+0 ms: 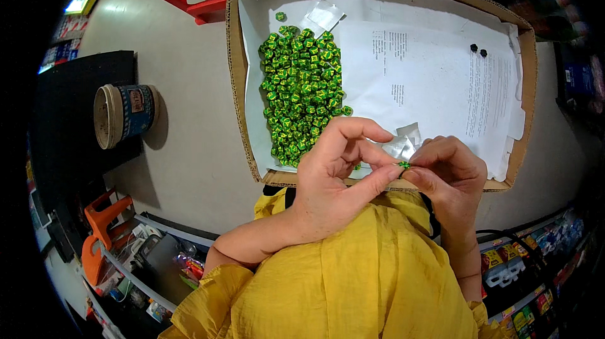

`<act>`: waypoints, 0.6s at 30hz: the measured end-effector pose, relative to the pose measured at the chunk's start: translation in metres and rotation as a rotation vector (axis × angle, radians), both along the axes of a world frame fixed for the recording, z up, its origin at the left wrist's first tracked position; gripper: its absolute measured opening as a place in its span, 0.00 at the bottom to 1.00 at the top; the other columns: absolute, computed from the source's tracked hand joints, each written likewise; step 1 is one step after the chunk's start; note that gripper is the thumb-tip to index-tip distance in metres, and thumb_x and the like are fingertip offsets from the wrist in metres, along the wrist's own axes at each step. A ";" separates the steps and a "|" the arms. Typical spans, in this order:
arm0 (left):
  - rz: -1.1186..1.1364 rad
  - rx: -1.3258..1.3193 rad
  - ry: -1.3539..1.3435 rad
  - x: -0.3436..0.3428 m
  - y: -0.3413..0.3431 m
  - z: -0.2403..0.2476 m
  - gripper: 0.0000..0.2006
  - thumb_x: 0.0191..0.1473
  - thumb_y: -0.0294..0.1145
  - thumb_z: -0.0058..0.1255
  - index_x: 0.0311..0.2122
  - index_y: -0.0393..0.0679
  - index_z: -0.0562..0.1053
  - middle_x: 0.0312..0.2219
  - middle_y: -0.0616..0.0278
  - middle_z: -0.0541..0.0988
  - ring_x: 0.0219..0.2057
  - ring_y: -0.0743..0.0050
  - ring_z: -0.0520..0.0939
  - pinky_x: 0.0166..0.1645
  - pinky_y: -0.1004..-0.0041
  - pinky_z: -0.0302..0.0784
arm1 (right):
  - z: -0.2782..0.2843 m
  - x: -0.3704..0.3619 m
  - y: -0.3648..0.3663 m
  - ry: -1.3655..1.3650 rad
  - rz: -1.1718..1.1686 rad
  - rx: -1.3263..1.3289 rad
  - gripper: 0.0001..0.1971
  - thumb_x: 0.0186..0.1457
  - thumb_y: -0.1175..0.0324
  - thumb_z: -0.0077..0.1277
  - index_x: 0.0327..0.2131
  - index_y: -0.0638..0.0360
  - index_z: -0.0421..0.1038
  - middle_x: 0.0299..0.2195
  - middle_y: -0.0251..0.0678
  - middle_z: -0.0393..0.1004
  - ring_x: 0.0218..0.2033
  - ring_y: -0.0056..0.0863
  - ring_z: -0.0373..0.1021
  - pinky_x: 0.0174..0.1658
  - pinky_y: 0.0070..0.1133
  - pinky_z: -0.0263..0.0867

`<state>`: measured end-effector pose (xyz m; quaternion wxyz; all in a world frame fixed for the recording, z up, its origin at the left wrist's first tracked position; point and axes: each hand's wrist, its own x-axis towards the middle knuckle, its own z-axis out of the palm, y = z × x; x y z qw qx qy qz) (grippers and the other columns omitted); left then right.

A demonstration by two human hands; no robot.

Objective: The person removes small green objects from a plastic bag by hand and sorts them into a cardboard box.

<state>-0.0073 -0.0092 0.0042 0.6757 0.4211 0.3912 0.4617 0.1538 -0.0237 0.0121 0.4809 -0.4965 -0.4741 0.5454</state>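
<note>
I have 2 bare hands meeting over the near edge of a shallow cardboard box (530, 87), close in front of the yellow garment (353, 263). The faceted green piece (404, 164) sits right where the fingertips come together. On the left hand (331, 178), thumb and index fingers are drawn narrow on the piece; the right hand (454, 172) pinches it from the opposite side, its remaining fingers curled. The fingertips cover part of it, so I can't tell how hard each side presses.

I judge it very light, perhaps a little springy, with shiny faces that could slip and facets that a hard squeeze might dent. I'd take it across 2 opposite faces, with the fingertips only and a gentle, even pressure.

Just beyond the fingers, silvery sachets (399, 147) lie on the white paper lining (435, 87). A dense pile of green-and-yellow pieces (302, 87) fills the box's left part, with 1 loose near the far left corner and another silvery sachet (324, 14) beside the pile. 2 black pieces (474, 48) rest well apart towards the right wall. A bucket (135, 109) is off to the left of the box
</note>
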 end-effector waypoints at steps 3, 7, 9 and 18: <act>-0.124 0.163 0.184 -0.011 0.008 0.000 0.19 0.44 0.13 0.51 0.42 0.35 0.61 0.28 0.59 0.73 0.32 0.78 0.76 0.37 0.81 0.70 | 0.007 0.002 0.003 -0.057 0.019 -0.123 0.05 0.42 0.81 0.55 0.26 0.67 0.69 0.22 0.32 0.69 0.23 0.13 0.63 0.24 0.11 0.58; -0.248 0.249 0.331 -0.016 0.014 0.008 0.22 0.43 0.13 0.51 0.45 0.34 0.61 0.31 0.58 0.73 0.32 0.76 0.76 0.39 0.80 0.71 | 0.006 0.007 0.000 -0.244 0.101 -0.003 0.05 0.44 0.80 0.54 0.27 0.67 0.68 0.23 0.31 0.68 0.23 0.11 0.62 0.24 0.10 0.57; -0.241 0.222 0.297 -0.015 0.014 0.008 0.23 0.42 0.13 0.52 0.46 0.34 0.60 0.31 0.58 0.73 0.32 0.76 0.76 0.40 0.80 0.71 | 0.008 0.000 -0.004 -0.153 0.030 -0.044 0.05 0.45 0.80 0.54 0.27 0.66 0.68 0.23 0.30 0.68 0.23 0.11 0.62 0.25 0.10 0.57; 0.008 -0.173 -0.198 -0.005 0.003 0.000 0.22 0.41 0.13 0.53 0.43 0.36 0.62 0.30 0.59 0.75 0.33 0.81 0.75 0.38 0.80 0.71 | -0.003 -0.020 -0.008 0.486 -0.189 -0.243 0.07 0.45 0.82 0.51 0.29 0.64 0.65 0.26 0.28 0.66 0.28 0.13 0.62 0.34 0.12 0.59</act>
